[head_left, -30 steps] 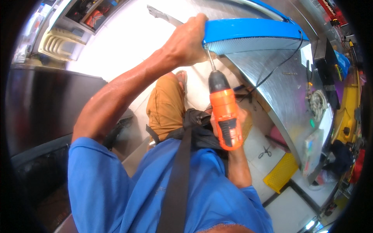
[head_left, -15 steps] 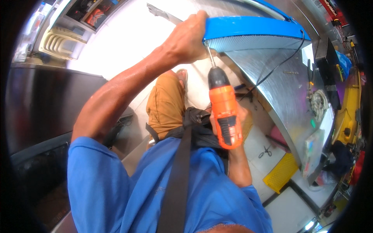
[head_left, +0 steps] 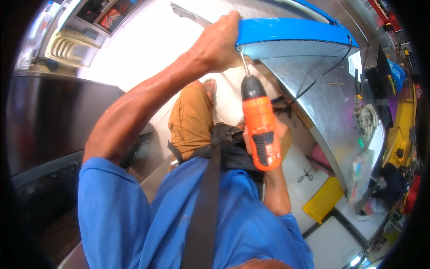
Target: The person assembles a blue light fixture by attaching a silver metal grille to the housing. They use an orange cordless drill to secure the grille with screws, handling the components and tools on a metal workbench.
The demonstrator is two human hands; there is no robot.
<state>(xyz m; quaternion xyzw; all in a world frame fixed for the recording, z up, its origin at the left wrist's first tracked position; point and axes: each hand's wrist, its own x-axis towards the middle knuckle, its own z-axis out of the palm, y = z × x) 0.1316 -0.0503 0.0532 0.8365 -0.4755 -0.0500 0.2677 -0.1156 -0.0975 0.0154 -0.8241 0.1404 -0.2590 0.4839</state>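
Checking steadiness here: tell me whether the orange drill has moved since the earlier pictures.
Yes, slightly: judged against the scissors on the floor, the orange drill has shifted up the picture.

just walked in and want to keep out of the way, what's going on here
A person's left hand grips the left end of a blue panel with a ribbed underside. The right hand, partly hidden, holds an orange and black drill, its bit reaching up to the panel's left corner; whether it is turning can't be told. To the right is a metal table, and scissors lie on the floor.
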